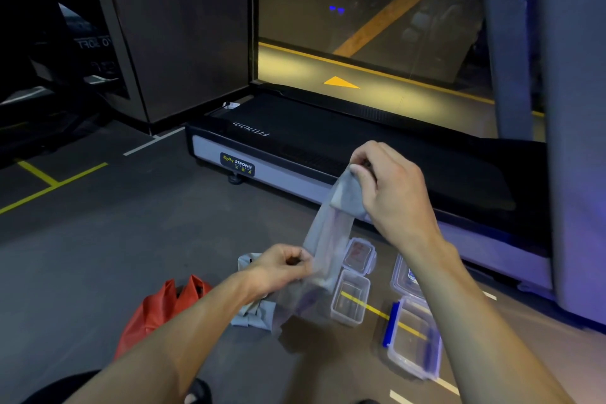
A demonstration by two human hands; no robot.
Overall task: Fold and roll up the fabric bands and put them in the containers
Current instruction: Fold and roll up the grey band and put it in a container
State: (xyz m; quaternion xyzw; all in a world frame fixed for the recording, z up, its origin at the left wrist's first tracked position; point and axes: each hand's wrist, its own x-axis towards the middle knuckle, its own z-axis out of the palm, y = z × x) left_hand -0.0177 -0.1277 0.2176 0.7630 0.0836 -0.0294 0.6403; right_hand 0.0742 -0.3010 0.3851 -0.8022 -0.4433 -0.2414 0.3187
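A grey fabric band (328,233) hangs stretched between my two hands above the floor. My right hand (390,190) pinches its upper end, held high. Lower down, my left hand (282,267) grips the band's lower part, and the loose tail droops blurred below it. A red band (160,308) lies bunched on the floor to the left. More grey fabric (252,315) lies crumpled under my left forearm. A small clear container (351,302) stands open on the floor, its lid (359,254) just beyond it. A larger clear container with blue clips (413,338) sits to the right.
A treadmill base (328,154) labelled Body Strong runs across the floor just beyond the containers. Another clear lid (405,275) lies behind the larger container. Yellow and white floor lines cross the dark floor. A grey post (577,141) stands at the right.
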